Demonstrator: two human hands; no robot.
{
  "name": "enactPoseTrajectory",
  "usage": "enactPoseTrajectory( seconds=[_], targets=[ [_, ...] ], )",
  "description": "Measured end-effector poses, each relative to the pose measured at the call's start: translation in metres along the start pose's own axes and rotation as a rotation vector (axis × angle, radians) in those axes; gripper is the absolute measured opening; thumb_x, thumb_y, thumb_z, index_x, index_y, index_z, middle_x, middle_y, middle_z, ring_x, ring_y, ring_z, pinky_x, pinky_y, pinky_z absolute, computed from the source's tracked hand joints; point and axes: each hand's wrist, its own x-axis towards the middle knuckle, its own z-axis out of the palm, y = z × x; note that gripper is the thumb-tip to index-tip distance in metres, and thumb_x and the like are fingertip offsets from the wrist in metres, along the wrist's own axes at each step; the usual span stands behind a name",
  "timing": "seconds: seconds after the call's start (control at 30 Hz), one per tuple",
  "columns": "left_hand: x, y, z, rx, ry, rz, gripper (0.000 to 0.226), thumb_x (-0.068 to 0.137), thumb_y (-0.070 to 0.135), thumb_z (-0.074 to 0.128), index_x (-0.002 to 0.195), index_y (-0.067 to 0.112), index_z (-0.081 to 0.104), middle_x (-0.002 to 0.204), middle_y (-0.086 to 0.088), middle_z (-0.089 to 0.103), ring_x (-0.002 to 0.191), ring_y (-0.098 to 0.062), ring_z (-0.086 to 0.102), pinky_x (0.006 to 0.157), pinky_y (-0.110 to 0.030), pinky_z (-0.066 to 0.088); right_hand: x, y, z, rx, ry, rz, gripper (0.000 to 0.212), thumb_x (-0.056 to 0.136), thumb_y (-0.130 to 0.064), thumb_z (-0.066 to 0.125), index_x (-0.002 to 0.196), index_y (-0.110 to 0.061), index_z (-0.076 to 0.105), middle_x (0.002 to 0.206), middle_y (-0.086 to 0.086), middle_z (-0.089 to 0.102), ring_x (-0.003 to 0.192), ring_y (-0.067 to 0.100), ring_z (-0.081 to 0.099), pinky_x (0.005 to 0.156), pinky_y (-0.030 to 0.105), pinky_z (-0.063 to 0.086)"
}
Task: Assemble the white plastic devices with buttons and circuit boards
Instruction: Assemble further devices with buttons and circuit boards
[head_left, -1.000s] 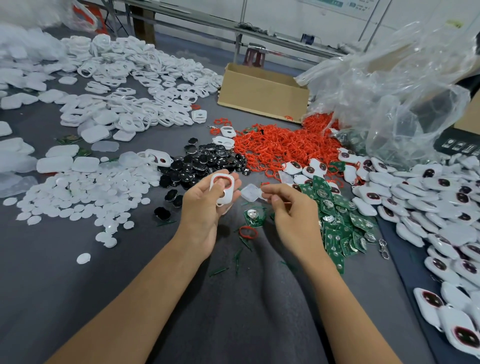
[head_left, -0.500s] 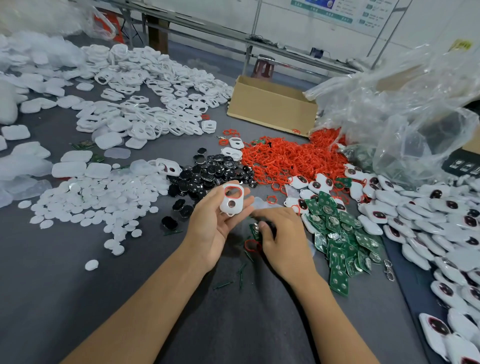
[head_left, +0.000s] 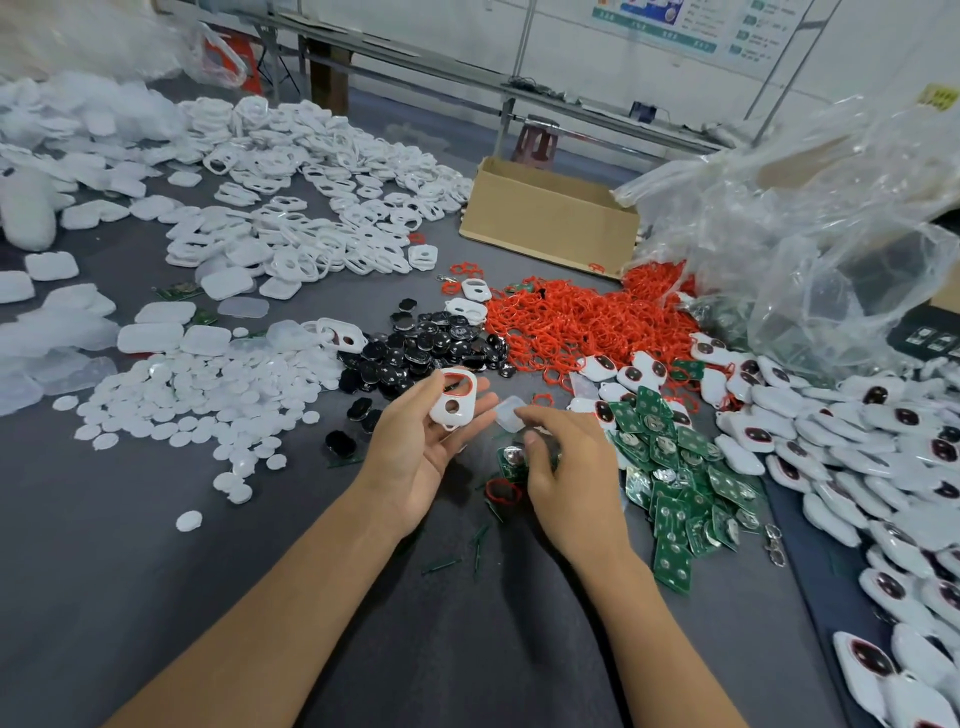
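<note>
My left hand (head_left: 415, 457) holds a white plastic shell (head_left: 453, 399) between thumb and fingers; a red ring sits in its upper opening and a round hole shows below. My right hand (head_left: 566, 467) is lowered to the table, fingers curled over a green circuit board (head_left: 511, 460) with a silver disc; whether it grips the board I cannot tell. A loose red ring (head_left: 503, 492) lies under that hand. A translucent cap (head_left: 510, 413) rests between the hands. Green boards (head_left: 675, 483), black buttons (head_left: 415, 348) and red rings (head_left: 571, 322) lie in heaps nearby.
White shells (head_left: 291, 208) and white discs (head_left: 208, 395) cover the left of the grey table (head_left: 130, 545). Assembled white devices (head_left: 883, 457) pile up on the right. A cardboard box (head_left: 545, 218) and a crumpled clear plastic bag (head_left: 805, 234) stand behind.
My right hand dropped from chest height down onto the circuit board by the red ring. My left hand tilted the shell slightly; the camera view shifted upward.
</note>
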Motion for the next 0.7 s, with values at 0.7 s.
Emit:
enactPoseTrajectory(
  seconds=[0.7],
  targets=[
    [0.000, -0.008, 0.007, 0.172, 0.075, 0.064, 0.029, 0.104, 0.015, 0.038, 0.095, 0.000, 0.061, 0.079, -0.013, 0.073, 0.074, -0.025, 0.072, 0.066, -0.031, 0.061, 0.126, 0.010, 0.034, -0.383, -0.405, 0.193, 0.019, 0.081, -0.008, 0.067, 0.099, -0.006, 0.073, 0.102, 0.018, 0.069, 0.095, 0.035, 0.064, 0.083, 0.040, 0.054]
  ],
)
